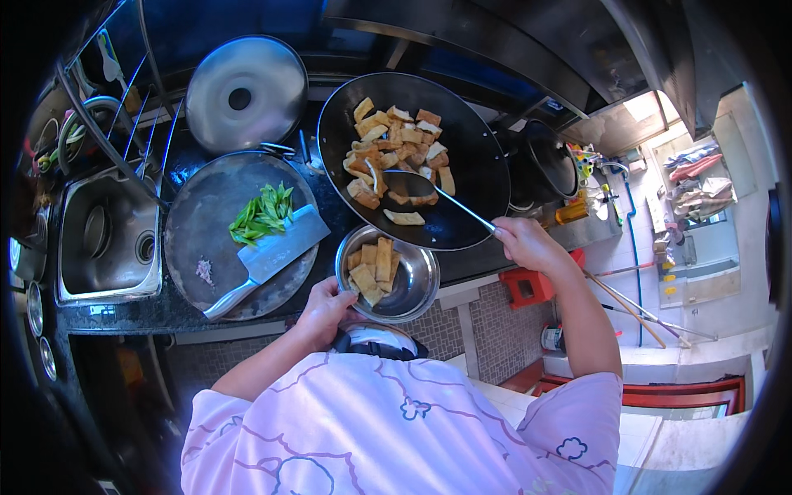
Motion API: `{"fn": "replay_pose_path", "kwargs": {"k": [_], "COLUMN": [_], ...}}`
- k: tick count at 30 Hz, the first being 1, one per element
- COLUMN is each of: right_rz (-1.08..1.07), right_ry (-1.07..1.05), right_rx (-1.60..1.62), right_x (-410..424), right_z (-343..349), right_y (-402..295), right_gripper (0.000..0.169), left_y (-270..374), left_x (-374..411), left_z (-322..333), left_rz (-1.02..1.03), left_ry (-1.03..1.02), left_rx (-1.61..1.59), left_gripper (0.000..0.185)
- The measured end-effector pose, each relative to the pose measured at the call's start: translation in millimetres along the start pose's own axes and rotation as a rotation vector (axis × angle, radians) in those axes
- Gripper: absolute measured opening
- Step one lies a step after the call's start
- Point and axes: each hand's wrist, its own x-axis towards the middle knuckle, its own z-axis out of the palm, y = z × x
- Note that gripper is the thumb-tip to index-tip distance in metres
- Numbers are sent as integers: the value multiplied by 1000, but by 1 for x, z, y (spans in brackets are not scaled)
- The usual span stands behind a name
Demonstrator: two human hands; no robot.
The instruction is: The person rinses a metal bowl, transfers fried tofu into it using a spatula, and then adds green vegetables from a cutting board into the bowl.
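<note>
My left hand [325,314] grips the rim of a steel bowl [416,288], with its thumb over the edge. Browned tofu pieces [374,269] lie in the left part of that bowl. My right hand [526,242] is closed around the handle of a metal ladle [455,201]. The ladle's head is down in a black wok [470,148], among many more browned tofu pieces [405,142]. Some of these have pale cut sides. The bowl is held just in front of the wok's near rim.
Left of the wok, a round chopping board [185,247] bears cut green vegetable [263,213], a cleaver [278,244] and a little minced garlic [204,271]. Behind it leans a metal lid [247,93]. A sink [111,241] is further left; a black lidded pot [544,161] stands right.
</note>
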Motion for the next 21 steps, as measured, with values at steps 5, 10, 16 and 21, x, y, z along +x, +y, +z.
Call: {"fn": "replay_pose_path", "kwargs": {"k": [5,10,16,21], "right_rz": [249,282,196,190], "right_ry": [-211,-226,-173,-183], "right_rx": [116,167,234,200], "right_x": [-43,-87,-136,-147], "right_z": [-30,-46,-59,-66], "right_y": [-32,-37,-28,-36], "right_gripper": [23,21,25,27], "left_y": [8,12,9,10], "left_x": [-5,-6,0,0], "left_z": [0,1,4,7], "left_rz": [5,11,-12,-19], "left_ry": [4,-37,-69,-82], "left_rx": [-26,-23,-14,-6], "left_gripper": [22,22,22,23]}}
